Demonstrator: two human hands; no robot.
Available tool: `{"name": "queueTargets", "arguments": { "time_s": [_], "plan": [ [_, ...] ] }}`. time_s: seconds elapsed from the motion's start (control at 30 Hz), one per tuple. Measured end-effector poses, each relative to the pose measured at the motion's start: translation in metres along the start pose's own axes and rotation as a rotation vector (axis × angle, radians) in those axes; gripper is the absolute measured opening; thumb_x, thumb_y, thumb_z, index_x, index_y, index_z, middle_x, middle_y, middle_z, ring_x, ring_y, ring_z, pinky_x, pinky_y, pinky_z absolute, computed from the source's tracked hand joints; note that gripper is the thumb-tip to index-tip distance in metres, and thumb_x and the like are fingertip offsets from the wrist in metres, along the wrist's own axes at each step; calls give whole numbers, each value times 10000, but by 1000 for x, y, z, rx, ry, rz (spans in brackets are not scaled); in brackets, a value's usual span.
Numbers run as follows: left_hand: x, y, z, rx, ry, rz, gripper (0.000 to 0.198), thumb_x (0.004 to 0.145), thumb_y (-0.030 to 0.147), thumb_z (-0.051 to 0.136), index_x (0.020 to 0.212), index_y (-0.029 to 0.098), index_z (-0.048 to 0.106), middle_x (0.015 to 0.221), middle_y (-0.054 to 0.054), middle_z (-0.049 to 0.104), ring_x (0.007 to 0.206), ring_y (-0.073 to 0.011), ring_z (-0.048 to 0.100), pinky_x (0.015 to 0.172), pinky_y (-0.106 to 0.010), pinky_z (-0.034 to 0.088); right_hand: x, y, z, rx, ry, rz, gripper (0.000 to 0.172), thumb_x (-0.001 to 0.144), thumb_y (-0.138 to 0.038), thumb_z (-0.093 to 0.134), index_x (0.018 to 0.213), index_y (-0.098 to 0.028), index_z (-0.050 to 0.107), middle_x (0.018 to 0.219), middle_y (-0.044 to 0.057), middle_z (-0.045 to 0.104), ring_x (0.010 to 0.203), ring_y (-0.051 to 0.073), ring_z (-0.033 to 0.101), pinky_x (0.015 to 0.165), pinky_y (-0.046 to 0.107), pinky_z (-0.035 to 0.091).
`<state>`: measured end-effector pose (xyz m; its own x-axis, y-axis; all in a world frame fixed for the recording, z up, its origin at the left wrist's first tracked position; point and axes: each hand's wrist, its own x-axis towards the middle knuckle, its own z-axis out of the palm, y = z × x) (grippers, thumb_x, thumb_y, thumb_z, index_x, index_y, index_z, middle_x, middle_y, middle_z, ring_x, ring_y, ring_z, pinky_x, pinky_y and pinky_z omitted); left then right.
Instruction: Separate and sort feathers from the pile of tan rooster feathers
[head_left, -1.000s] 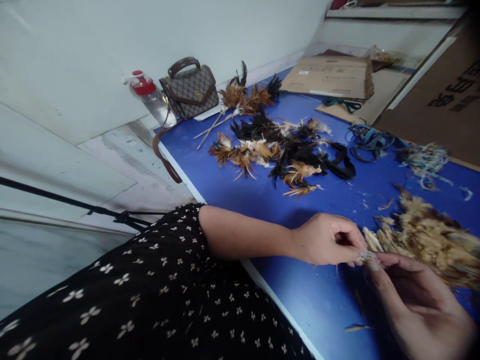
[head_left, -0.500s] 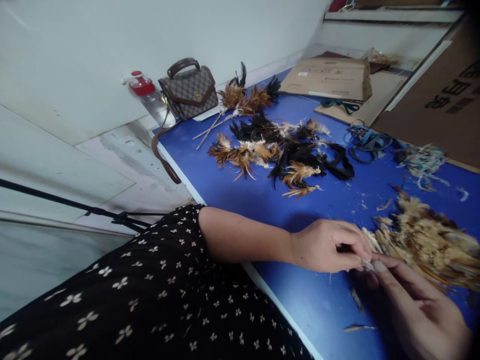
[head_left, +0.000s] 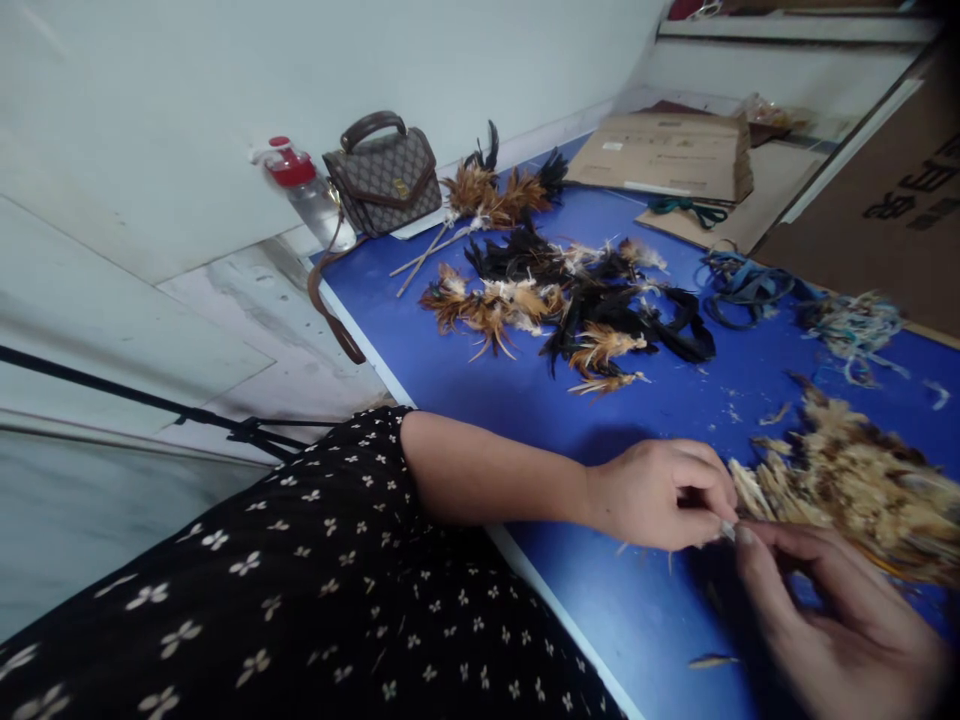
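— What were the hands doing?
— The left hand (head_left: 664, 495) was curled, fingertips pinched on the quill ends of a tan feather bundle (head_left: 847, 490). The right hand (head_left: 832, 620) met it there, thumb and forefinger closed on the same ends.
— And the bundle lay where?
— On the blue worktop (head_left: 480, 385), at its near right side, touching both hands.
— Anything else?
— Dark and brown feathers (head_left: 570, 305) farther back; a handbag (head_left: 384, 177) and a bottle (head_left: 304, 190) by the wall.
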<state>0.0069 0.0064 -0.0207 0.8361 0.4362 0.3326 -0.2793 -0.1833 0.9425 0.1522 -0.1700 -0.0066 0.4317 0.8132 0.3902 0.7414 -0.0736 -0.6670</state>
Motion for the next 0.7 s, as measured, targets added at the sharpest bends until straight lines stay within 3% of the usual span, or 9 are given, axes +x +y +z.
{"name": "queueTargets", "arguments": {
  "time_s": [0.1, 0.27, 0.37, 0.5, 0.63, 0.7],
  "plan": [
    [-1, -13, 5, -138, 49, -85, 133, 743, 152, 859, 759, 162, 728, 956, -70, 715, 859, -136, 707, 876, -309, 624, 3, -1, 2, -134, 19, -291, 172, 988, -390, 771, 1117, -275, 771, 1071, 19, 777, 930, 193, 733, 937, 351, 561],
    [0, -20, 11, -297, 161, -325, 227, 701, 145, 939, 750, 141, 718, 945, -71, 754, 857, -118, 699, 881, -294, 607, -6, 26, -2, -343, 7, -428, 360, 968, -344, 805, 1316, -269, 749, 1183, 48, 797, 997, 234, 756, 1044, 431, 595],
    [1, -17, 10, -331, 267, -368, 288, 667, 204, 990, 780, 134, 734, 985, -76, 777, 865, -117, 704, 890, -298, 596, -9, 29, -2, -309, 47, -390, 368, 954, -339, 829, 1310, -276, 759, 1190, 47, 800, 987, 240, 764, 1028, 445, 609],
    [3, -16, 10, -396, 344, -366, 372, 643, 294, 1025, 793, 128, 727, 1000, -79, 782, 860, -119, 710, 908, -326, 600, -4, 15, 2, -227, 117, -286, 251, 962, -323, 826, 1195, -248, 774, 1120, 46, 781, 948, 209, 734, 978, 405, 574],
    [3, -23, 14, -397, 356, -340, 417, 626, 340, 1041, 784, 130, 717, 1001, -87, 785, 877, -129, 722, 913, -330, 607, 3, -4, 5, -96, 44, -192, 157, 1003, -367, 761, 1107, -249, 761, 1035, 24, 735, 895, 176, 682, 906, 346, 528],
    [2, -26, 15, -356, 341, -278, 410, 635, 347, 1039, 772, 137, 714, 993, -91, 786, 881, -133, 727, 909, -325, 610, 2, -8, 4, -56, 9, -97, 218, 1008, -451, 738, 1105, -258, 766, 1055, 26, 743, 911, 182, 694, 905, 336, 535]
  ]
}}
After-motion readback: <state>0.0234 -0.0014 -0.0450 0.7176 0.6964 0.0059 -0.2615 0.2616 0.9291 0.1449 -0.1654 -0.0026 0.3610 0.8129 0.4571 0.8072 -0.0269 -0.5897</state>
